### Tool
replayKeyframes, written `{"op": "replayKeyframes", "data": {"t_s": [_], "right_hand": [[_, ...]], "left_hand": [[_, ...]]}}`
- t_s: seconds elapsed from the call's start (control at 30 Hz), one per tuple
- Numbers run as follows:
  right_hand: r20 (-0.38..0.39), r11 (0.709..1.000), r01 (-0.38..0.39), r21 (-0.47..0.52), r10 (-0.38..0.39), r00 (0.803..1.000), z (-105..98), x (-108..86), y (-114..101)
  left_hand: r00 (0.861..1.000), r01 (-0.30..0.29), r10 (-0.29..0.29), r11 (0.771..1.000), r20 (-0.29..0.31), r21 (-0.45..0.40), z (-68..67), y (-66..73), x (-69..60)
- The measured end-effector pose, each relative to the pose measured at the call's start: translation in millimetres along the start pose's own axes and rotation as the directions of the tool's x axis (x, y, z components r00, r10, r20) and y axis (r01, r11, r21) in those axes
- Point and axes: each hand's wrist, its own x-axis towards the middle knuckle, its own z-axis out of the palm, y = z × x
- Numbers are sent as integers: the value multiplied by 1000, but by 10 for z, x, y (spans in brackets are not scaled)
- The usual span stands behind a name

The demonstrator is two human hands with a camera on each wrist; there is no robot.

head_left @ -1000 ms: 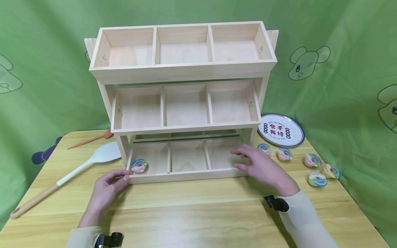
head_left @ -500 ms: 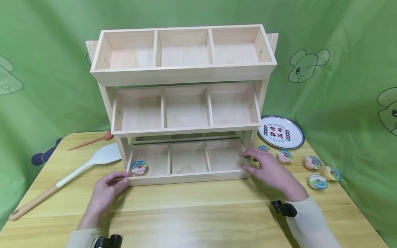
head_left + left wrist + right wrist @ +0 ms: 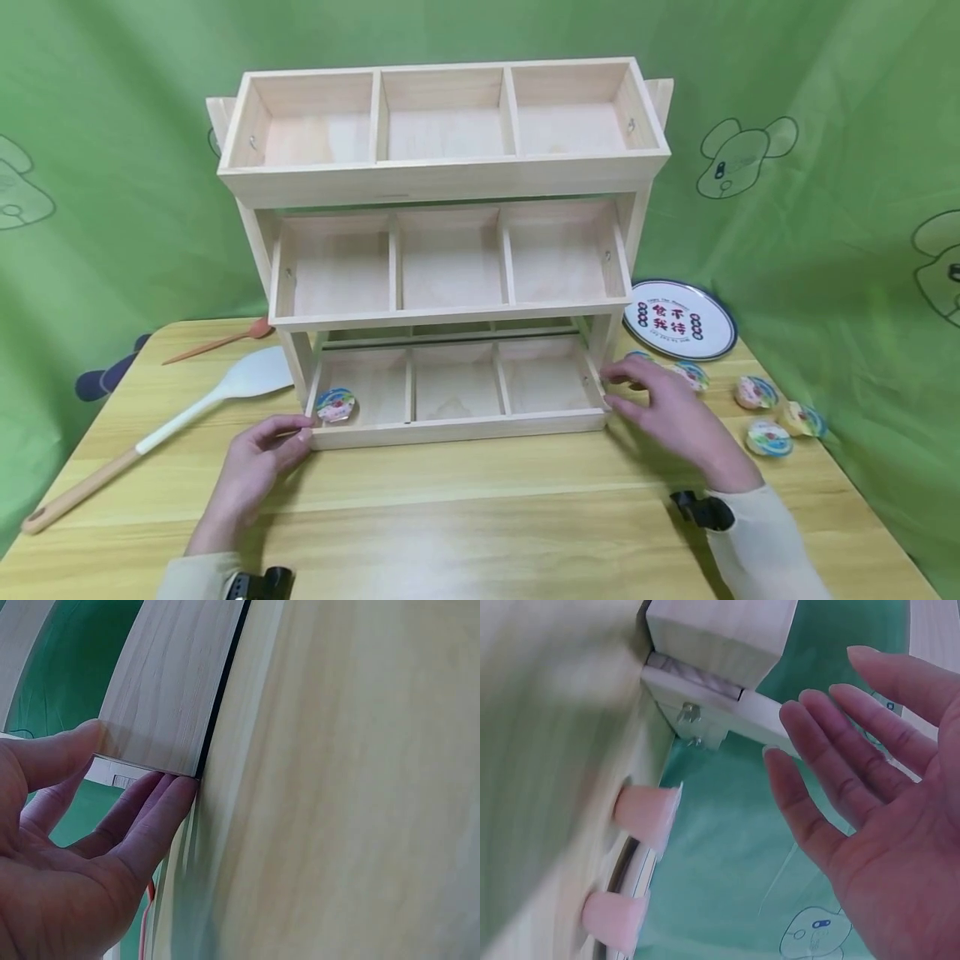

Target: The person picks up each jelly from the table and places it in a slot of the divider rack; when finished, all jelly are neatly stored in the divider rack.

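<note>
Left hand (image 3: 255, 462): you're pinching the left front corner of the bottom tray (image 3: 457, 430), thumb on the upper edge, fingers around the end. Your right hand (image 3: 678, 417) holds nothing, fingers extended and slightly bent beside the tray's right end. Head view makes that look like contact; right wrist view shows your fingertips apart from the tray's end block. Can't tell if they touch the pale side rail (image 3: 763, 718).

Tray sits at the foot of the three-tier rack (image 3: 450, 182), on the table (image 3: 465, 533). One small cup (image 3: 335, 405) is in its left compartment, tilted.

Hidden: your right hand partly covers two of the five loose cups on the right. Rack cuts off the left edge of the plate (image 3: 678, 321) and the tip of the spatula (image 3: 258, 372).

Materials: pale raw wood with straight grain, three compartments per tray. Plate's round, white, blue-rimmed.

Wrist-only details: right shows a metal fastener (image 3: 688, 712) and two tapered pinkish cups side-on; left shows a small label (image 3: 124, 781), too small to read.
</note>
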Motion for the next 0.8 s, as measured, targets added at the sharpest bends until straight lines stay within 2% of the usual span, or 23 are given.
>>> {"op": "replayKeyframes", "data": {"t_s": [0.37, 0.57, 0.8], "right_hand": [[-41, 998, -56, -21, 55, 998, -184, -65, 256], [-33, 995, -88, -55, 86, 996, -196, -97, 376], [-19, 992, -114, -54, 113, 993, -185, -92, 429]], "left_hand": [[1000, -7, 7, 1000, -6, -7, 26, -7, -9], [1000, -10, 11, 1000, -16, 28, 29, -13, -12], [1000, -9, 9, 1000, -24, 25, 18, -1, -16]]}}
